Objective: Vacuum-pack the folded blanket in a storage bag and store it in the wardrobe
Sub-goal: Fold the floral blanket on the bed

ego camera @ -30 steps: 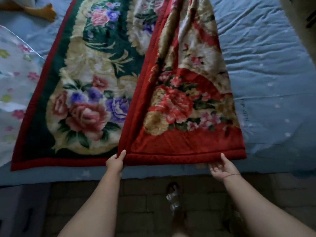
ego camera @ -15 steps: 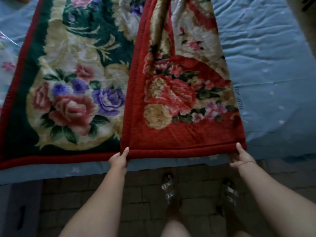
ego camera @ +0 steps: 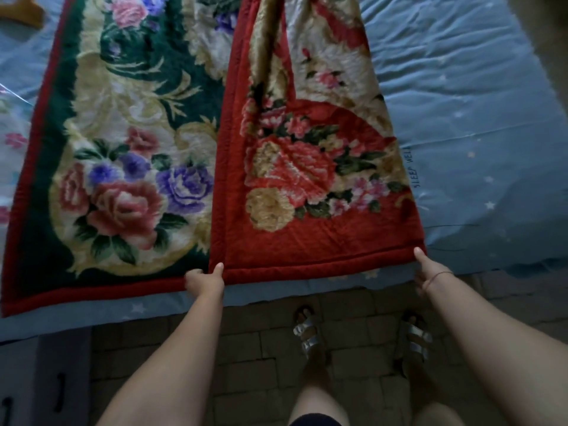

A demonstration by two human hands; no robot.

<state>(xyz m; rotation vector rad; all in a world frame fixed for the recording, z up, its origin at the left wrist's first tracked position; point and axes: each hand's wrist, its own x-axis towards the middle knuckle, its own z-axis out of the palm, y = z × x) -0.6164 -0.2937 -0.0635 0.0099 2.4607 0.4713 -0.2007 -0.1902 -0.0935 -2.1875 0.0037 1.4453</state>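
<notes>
While both hands hold the near hem, the blanket [ego camera: 307, 179] lies spread on the blue star-print bed sheet [ego camera: 479, 118], running away from the hands to the top of the view. Its right part is folded over: a red-backed floral flap sits on top of the green floral face, and the flap's long edge runs straight out from the left hand [ego camera: 203, 279]. Left hand pinches the red hem at the flap's near-left corner, thumb on top, other fingers curled below the edge. Right hand [ego camera: 428, 272] grips the flap's near-right corner, one digit extended up onto the hem, the rest tucked under the edge; how far they close under it I cannot tell. A thin string bracelet [ego camera: 440, 274] crosses the right wrist. Between the two hands the hem lies flat and straight along the bed edge. Left of the left hand the single green layer continues with its own red border. Far left, beyond the blanket, a flower-print clear plastic sheet [ego camera: 12, 142] lies on the bed. Below the hands: brick-pattern floor [ego camera: 261, 348] and two feet in silver strap sandals [ego camera: 304, 332]. Low left of the left forearm, a grey unit with dark handles [ego camera: 46, 382].
</notes>
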